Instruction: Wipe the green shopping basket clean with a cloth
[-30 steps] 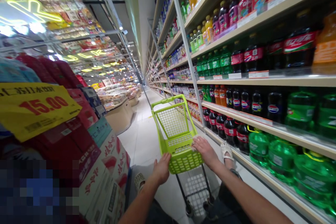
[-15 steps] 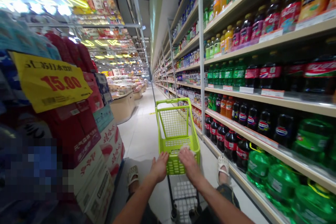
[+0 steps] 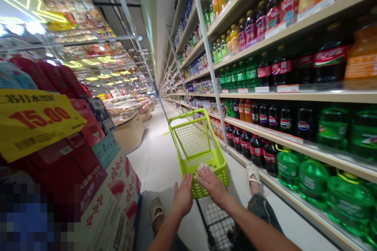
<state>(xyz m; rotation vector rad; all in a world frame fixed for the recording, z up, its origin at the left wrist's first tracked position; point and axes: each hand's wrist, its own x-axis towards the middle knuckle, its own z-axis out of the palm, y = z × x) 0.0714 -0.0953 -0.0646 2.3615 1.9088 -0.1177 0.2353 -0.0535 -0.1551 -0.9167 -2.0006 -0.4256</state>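
Note:
A bright green shopping cart basket (image 3: 188,141) with mesh walls stands right in front of me, on a dark wheeled frame. My left hand (image 3: 184,196) rests against its near left corner, fingers stretched out along the rim, with nothing in it. My right hand (image 3: 213,186) lies over the near rim, its fingers pressing a crumpled white tissue or cloth (image 3: 202,166) to the green plastic. Part of that white wad is hidden under the fingers. Apart from it, I see nothing inside the basket.
Drink shelves (image 3: 294,96) with several rows of bottles run along the right. Stacked cartons (image 3: 118,188) with a yellow price sign (image 3: 38,119) stand close on the left. A tiled aisle (image 3: 156,145) stretches ahead, past a wooden display bin (image 3: 128,129). My shoes show on both sides.
The view has tilted and turned right, so the shelves and cartons shift left. My right hand with the white wad sits slightly further left on the basket's near side. Both hands stay on the cart.

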